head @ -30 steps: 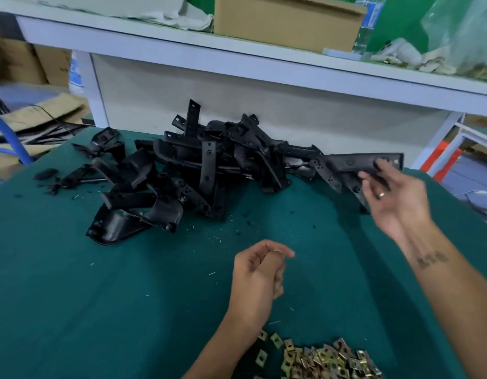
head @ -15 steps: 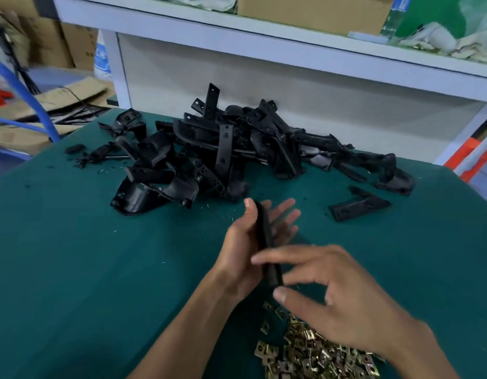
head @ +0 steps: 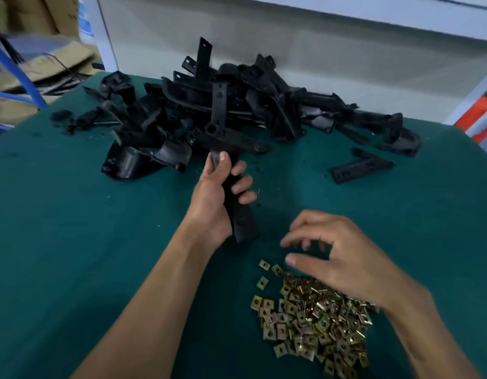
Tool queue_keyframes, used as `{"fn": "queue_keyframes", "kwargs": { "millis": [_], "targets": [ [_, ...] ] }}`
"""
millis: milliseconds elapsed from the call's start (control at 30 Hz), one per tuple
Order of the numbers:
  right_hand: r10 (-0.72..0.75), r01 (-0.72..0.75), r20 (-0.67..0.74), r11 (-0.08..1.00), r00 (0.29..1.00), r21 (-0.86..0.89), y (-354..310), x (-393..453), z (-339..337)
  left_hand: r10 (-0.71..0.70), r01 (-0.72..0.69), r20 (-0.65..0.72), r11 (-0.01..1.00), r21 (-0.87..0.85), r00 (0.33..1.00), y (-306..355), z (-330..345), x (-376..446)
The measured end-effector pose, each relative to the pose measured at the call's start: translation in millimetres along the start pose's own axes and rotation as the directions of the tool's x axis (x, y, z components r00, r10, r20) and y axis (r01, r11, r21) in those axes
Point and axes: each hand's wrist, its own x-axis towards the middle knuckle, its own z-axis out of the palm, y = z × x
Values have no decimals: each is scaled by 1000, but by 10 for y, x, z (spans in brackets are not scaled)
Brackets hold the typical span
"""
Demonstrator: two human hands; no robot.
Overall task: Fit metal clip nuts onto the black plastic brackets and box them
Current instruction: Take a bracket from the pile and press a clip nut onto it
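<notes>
- Left hand (head: 213, 199) grips a black bracket (head: 241, 214) upright above the green table (head: 72, 242).
- Right hand (head: 343, 258) — fingers loose, holding nothing — hovers over the clip nuts (head: 313, 321).
- More brackets (head: 223, 110) are piled beyond.

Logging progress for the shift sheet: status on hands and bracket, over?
Left hand grips bracket. Right hand open above clip nuts, none picked. Nothing blocking.

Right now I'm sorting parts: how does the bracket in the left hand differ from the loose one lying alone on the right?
The held bracket is gripped by the left hand and stands tilted off the cloth; the loose bracket lies flat on the green table, untouched. The held bracket sits near the clip nuts; the loose one lies farther back, beside the pile. Both are black plastic strips with holes.
</notes>
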Motion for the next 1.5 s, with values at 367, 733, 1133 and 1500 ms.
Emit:
{"fn": "queue_keyframes", "kwargs": {
  "millis": [367,733,1133,1500],
  "targets": [
    [-20,23,63,999,998,-47,-194,53,239,-161,173,-63,932,318,985,-151,101,-42],
    [-147,137,-22,959,989,-248,-199,79,377,-168,188,-87,928,321,982,-127,84,-43],
    [-59,283,-535,894,843,348,53,89,72,-233,198,61,915,350,971,-182,75,-38],
    [211,365,-687,720,695,590,100,160,73,-349,239,234,887,396,907,-215,118,-86]
  ]
}}
